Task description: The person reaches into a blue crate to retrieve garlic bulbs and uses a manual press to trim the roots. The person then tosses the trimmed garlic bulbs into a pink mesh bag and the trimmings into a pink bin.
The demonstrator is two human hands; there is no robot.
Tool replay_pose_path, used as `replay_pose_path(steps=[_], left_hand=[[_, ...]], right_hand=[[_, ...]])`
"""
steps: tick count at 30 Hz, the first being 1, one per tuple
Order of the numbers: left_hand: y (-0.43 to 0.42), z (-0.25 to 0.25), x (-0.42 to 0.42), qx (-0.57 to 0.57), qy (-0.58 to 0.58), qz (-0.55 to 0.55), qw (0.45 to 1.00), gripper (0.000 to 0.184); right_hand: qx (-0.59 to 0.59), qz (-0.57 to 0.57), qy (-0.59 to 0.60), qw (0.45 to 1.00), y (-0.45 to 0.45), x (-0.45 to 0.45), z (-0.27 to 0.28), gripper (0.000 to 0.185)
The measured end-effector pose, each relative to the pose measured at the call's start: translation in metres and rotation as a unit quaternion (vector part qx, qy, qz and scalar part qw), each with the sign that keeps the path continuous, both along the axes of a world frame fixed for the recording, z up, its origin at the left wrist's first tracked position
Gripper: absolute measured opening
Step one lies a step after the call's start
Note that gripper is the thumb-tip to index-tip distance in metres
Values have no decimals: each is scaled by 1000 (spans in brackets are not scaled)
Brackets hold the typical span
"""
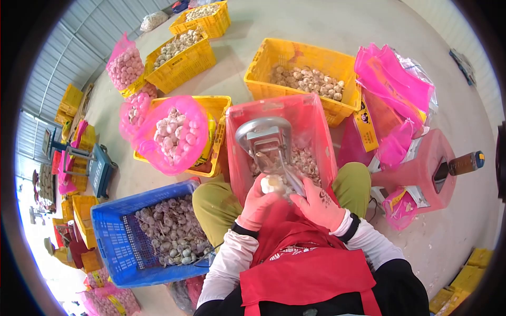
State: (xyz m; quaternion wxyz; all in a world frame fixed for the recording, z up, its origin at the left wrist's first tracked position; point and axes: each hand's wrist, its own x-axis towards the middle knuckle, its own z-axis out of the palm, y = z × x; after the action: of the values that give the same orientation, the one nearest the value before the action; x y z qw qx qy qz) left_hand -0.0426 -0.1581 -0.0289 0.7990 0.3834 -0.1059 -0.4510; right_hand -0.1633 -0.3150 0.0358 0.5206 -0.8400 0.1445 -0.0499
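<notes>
My left hand [259, 203], in a pink glove, is closed around a whitish garlic bulb [272, 184]. Beside it, my right hand [319, 206], also gloved in pink with a dark print on its back, grips the lower end of a grey metal lever [294, 181]. That lever belongs to a metal device with a rounded frame [263, 124], mounted over a red crate [321, 113] in front of me. Garlic pieces [304, 158] lie inside this crate. The exact finger hold on the lever is partly hidden.
At my left stands a blue crate [113, 224] of garlic bulbs. A pink mesh bag [142, 142] of garlic rests in a yellow crate [224, 105]. Another yellow crate [263, 58] stands ahead. A red stool [416, 163] carries a bottle [465, 164] at right.
</notes>
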Motion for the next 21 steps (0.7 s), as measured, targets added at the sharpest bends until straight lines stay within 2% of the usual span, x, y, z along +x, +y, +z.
replay_pose_path(steps=[1,6,12,15,17,21], left_hand=[[-2,2,0,-1,12,7,1000,69],[-10,5,4,-6,28,19,999,67],[-16,13,0,0,34,42,999,66],[-20,22,-3,-10,26,67,997,58],[-18,27,-6,39,74,64,994,53],[-20,34,-10,46,101,78,991,49]], right_hand=[[9,4,36,999,0,0,6,47],[45,12,59,997,-2,1,20,46],[15,18,37,999,-1,-3,13,47],[-22,25,14,999,-2,-4,19,49],[22,36,33,999,-2,-4,28,51],[64,46,89,993,-4,-2,43,51]])
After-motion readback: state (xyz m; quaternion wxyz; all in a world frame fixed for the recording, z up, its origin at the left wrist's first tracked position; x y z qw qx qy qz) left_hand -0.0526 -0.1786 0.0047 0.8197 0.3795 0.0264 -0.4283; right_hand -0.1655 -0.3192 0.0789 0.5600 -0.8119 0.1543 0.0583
